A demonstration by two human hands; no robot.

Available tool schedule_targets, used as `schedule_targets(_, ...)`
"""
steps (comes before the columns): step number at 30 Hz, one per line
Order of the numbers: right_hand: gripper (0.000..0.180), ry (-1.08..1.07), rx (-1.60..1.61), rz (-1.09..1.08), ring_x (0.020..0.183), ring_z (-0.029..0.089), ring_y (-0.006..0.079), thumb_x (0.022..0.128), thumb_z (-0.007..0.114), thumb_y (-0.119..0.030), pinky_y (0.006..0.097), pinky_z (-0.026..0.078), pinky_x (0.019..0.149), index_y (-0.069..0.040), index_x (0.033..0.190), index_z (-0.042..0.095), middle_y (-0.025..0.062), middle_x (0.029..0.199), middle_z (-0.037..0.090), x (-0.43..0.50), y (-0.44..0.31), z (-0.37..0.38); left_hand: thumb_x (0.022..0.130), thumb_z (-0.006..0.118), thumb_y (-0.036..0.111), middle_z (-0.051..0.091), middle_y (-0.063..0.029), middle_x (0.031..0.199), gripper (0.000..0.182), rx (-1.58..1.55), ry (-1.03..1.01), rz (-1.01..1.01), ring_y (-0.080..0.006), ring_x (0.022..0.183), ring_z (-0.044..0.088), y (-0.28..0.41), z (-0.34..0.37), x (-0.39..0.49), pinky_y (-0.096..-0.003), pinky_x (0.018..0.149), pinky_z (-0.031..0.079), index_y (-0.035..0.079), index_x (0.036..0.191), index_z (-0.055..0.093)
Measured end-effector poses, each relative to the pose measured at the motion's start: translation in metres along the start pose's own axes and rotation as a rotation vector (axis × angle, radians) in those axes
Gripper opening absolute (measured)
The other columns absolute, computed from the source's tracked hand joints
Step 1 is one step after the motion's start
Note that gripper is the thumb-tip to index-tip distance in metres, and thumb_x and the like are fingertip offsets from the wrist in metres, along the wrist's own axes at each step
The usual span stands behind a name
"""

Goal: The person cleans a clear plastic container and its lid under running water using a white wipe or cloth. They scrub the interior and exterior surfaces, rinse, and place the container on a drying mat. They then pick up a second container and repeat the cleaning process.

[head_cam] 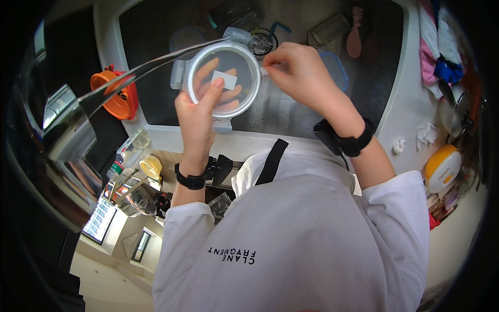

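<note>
Over the sink, my left hand (200,113) holds a round clear container lid (241,74) with side locking clips, its thumb pressed on a small white pad (225,80) and its fingers showing through from behind. At the lid's right rim, the fingertips of my right hand (298,70) pinch a small whitish bit (264,71) near a clip; what it is exactly, I cannot tell. Black straps with small devices sit on both wrists. Behind the lid lies the sink's round drain strainer (262,43).
In the dark sink (249,135) lie a metal grater (329,29), a pink spoon (354,39), a clear container (237,15) and a blue-rimmed lid (338,70). A faucet (156,54) arches in from the left. Orange baskets (113,93) stand left; cloths (448,39) lie right.
</note>
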State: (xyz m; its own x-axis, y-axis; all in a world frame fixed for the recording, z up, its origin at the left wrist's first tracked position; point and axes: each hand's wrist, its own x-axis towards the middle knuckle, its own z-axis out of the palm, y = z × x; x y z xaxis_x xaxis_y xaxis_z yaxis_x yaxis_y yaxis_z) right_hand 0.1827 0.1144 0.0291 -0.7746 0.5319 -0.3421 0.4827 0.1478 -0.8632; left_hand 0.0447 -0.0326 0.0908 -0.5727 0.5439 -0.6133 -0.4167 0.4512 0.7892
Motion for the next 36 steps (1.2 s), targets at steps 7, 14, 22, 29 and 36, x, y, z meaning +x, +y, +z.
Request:
schedule_targets(7,0.026,-0.077,0.920,0.161,0.102,0.065,0.0152,0.096,0.063,-0.016,0.0295,0.051,0.093,-0.003,0.118,0.067,0.0048,0.108,0.069,-0.016,0.035,-0.022,0.094,0.061,0.010,0.065,-0.0283,0.116,0.045,-0.029,-0.088,-0.042,-0.0301,0.092,0.072,0.016,-0.001,-0.006,-0.0308,0.068,0.063,-0.006,0.134,0.049)
schedule_targets(14,0.034,-0.265,1.392,0.234,0.105,0.064,0.0175,0.102,0.050,-0.017,0.0333,0.051,0.094,0.000,0.131,0.055,0.0095,0.112,0.067,-0.027,0.052,-0.033,0.092,0.061,0.009,0.060,-0.0340,0.119,0.051,-0.051,-0.170,-0.126,-0.0338,0.089,0.072,0.021,0.014,-0.004,-0.0328,0.068,0.064,-0.010,0.136,0.044)
schedule_targets(22,0.034,-0.348,1.474,0.174,0.100,0.064,0.0170,0.102,0.049,-0.018,0.0322,0.052,0.091,0.001,0.129,0.056,0.0093,0.108,0.067,-0.031,0.053,-0.041,0.092,0.061,0.010,0.061,-0.0333,0.119,0.051,-0.032,-0.210,-0.181,-0.0331,0.089,0.073,0.023,0.024,-0.006,-0.0315,0.067,0.064,-0.009,0.136,0.045)
schedule_targets(29,0.034,-0.374,1.461,0.163,0.100,0.064,0.0168,0.102,0.048,-0.020,0.0302,0.052,0.090,0.001,0.128,0.056,0.0104,0.108,0.068,-0.034,0.045,-0.041,0.094,0.062,0.013,0.066,-0.0262,0.115,0.045,0.002,-0.197,-0.169,-0.0286,0.090,0.073,0.023,0.027,-0.011,-0.0287,0.067,0.061,-0.005,0.133,0.052)
schedule_targets(36,0.033,-0.300,1.412,0.245,0.097,0.063,0.0167,0.103,0.044,-0.018,0.0308,0.054,0.082,0.001,0.125,0.058,0.0118,0.111,0.067,-0.034,0.038,-0.039,0.094,0.062,0.013,0.066,-0.0266,0.115,0.044,0.000,-0.172,-0.145,-0.0287,0.091,0.073,0.024,0.022,-0.014,-0.0294,0.067,0.062,-0.005,0.133,0.051)
